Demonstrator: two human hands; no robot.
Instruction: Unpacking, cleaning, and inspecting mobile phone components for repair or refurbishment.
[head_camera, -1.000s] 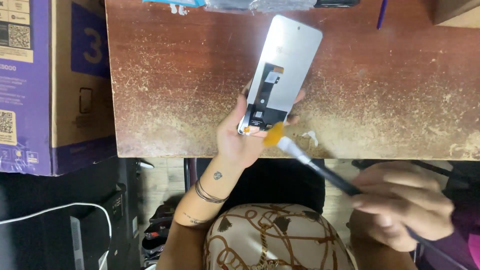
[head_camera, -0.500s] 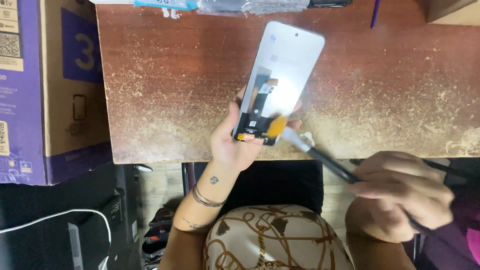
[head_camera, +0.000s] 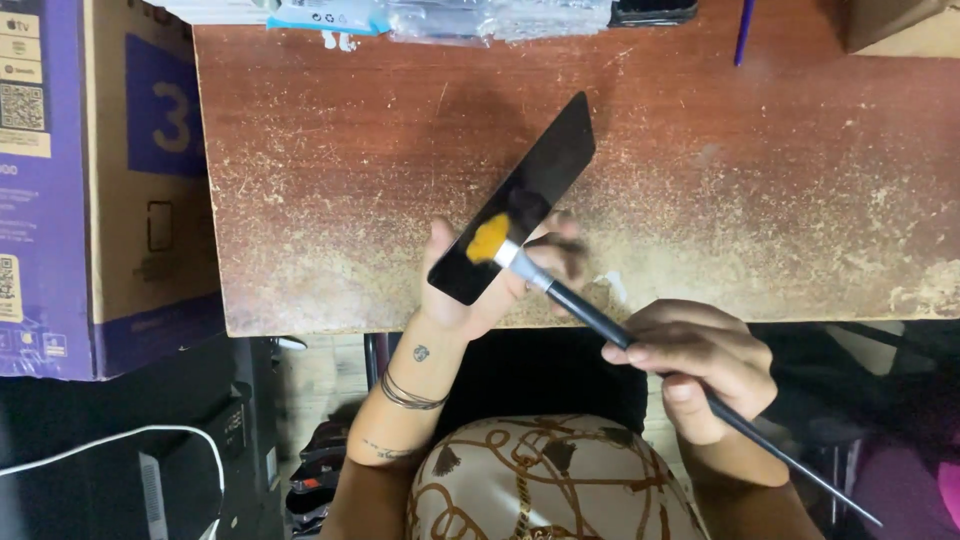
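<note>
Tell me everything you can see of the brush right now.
The brush has a long, thin black handle, a short silvery ferrule and a tuft of orange-yellow bristles. It lies slanted, bristles up-left, tail end down-right past the table's edge. The right hand pinches the handle near its middle. The bristles rest on the dark glossy face of the flat phone screen panel, which the left hand holds tilted above the worn brown table.
</note>
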